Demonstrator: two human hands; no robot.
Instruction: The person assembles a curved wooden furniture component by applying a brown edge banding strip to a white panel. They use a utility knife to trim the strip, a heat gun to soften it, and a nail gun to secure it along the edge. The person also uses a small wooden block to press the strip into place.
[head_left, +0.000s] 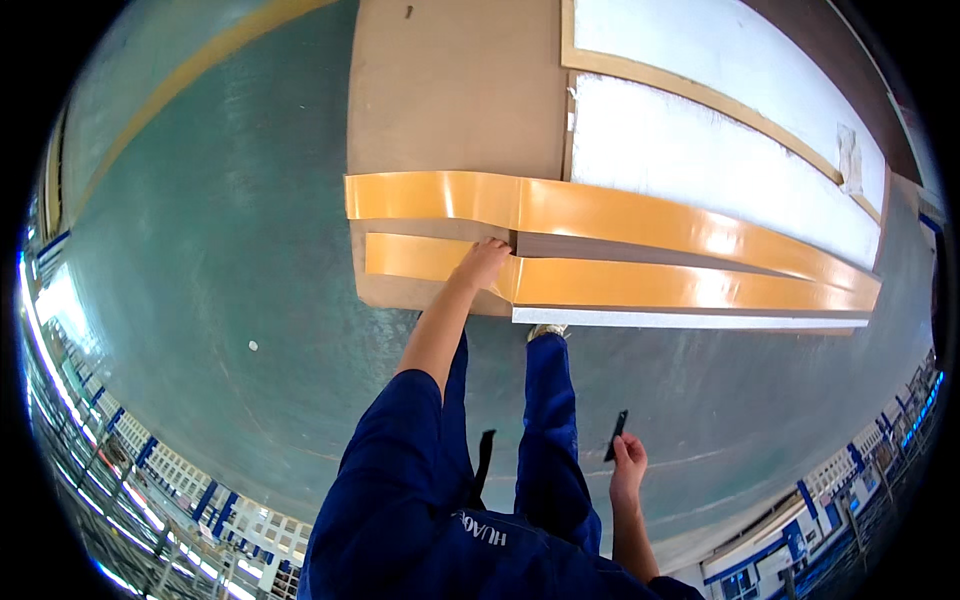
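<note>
Yellow strip (650, 284), the nearer of two, lies partly over a brown board (455, 100); the left hand (485, 264) is at its crease, grip impossible to tell. The right hand (628, 466) pinches a dark tool (617, 436). Seemingly the strip is being positioned; next calls for keeping it flat

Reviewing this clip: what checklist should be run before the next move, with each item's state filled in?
1. Left hand in contact with the lower amber strip: ok.
2. Right hand holding the dark tool: ok.
3. Tool clear of both strips: ok, it is held well apart.
4. Left ends aligned: not ok, the upper amber strip reaches farther left.
5. Strips separate at the right: not ok, they converge.
6. Blade exposed on the tool: cannot tell, too small.
</note>
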